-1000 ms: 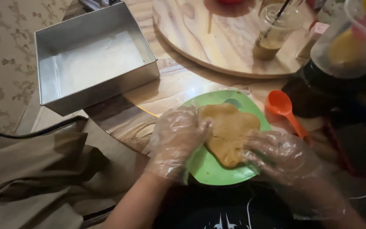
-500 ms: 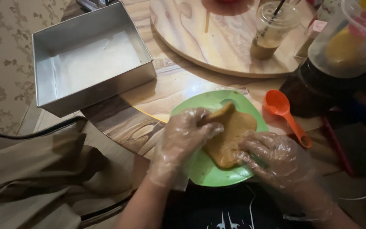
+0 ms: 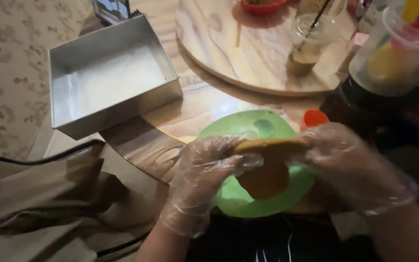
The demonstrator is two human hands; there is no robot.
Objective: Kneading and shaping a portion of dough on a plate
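Item 1: left hand (image 3: 202, 177), in a clear glove, fingers clamped on the left edge of the dough (image 3: 269, 165).
Item 2: right hand (image 3: 350, 167), gloved, fingers closed on the dough's right edge.
Item 3: dough, a tan slab held up between the 2 hands, hanging just above the green plate (image 3: 241, 131).
Step in hand: lifting and handling the slab clear of the plate; any further move calls for even support on both edges, as the soft slab sags in the middle.
Item 4: orange scoop (image 3: 314, 118), just beside the plate.
Item 5: square metal pan (image 3: 112, 87), far left, well apart.
Item 6: round wooden board (image 3: 241, 46) with a glass (image 3: 309, 46), far side.
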